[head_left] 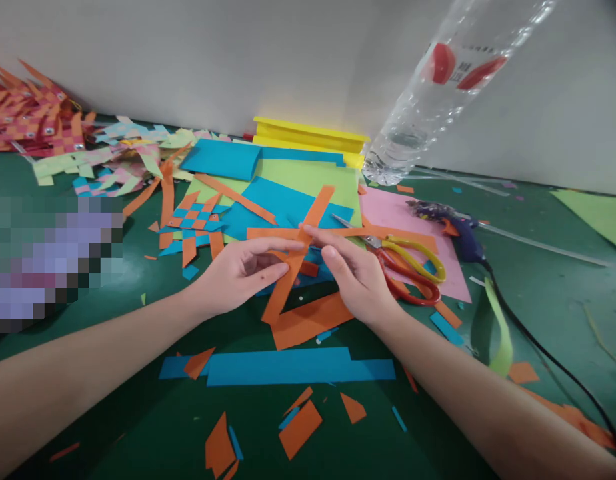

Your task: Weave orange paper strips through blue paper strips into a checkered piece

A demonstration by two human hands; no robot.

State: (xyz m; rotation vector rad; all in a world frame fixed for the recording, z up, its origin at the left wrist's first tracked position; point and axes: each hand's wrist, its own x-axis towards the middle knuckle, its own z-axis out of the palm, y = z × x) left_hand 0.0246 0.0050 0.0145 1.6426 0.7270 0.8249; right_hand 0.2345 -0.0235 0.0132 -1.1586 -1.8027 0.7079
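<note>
My left hand pinches a long orange paper strip that runs diagonally up to the right over blue paper. My right hand rests beside it, its fingertips pressed on a second orange strip that crosses the first one. Both hands meet at the crossing, near the middle of the green mat. A partly woven blue and orange square lies to the left of my left hand.
Red and yellow scissors lie right of my right hand on pink paper. A glue gun with a black cord, a tilted clear bottle, stacked coloured sheets, a blue strip, orange scraps and woven pieces surround them.
</note>
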